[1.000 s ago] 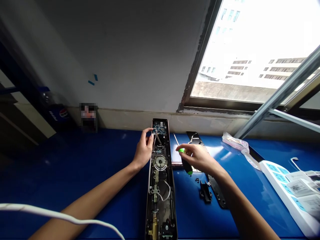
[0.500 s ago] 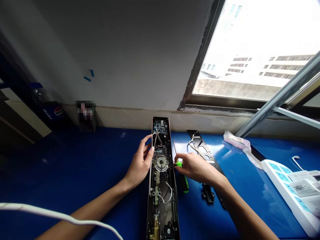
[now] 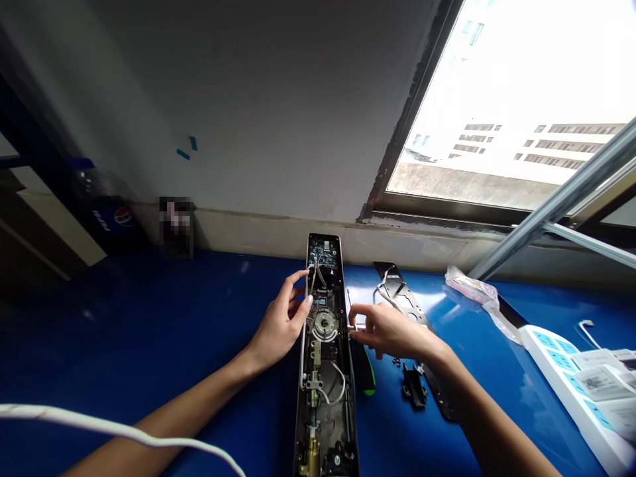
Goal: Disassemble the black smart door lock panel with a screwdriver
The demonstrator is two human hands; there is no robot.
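A long, narrow black device housing (image 3: 326, 424) lies lengthwise before me, its inside exposed: a blue circuit board, thin wires, a round metal part and brass-coloured fittings. My left hand (image 3: 283, 321) is at its upper left edge, thumb over the rim near the wires and the other fingers bent along the side. Just off the right edge is my right hand (image 3: 385, 328), thumb and index finger apart with nothing visibly held between them. Partly beneath that hand lies a black-and-green screwdriver (image 3: 368, 374), most of its upper part hidden.
Right of my hand are a black plate (image 3: 395, 281) with a cable, small dark screws (image 3: 396, 362) and a black bracket (image 3: 413, 385). A white power strip (image 3: 561, 377) with plugged-in adapters is farther right. A white cable (image 3: 119, 427) crosses the lower left.
My right hand has come down and toward the housing, and the screwdriver it held now lies on the table. My left hand has slid a little down the housing from the circuit board.
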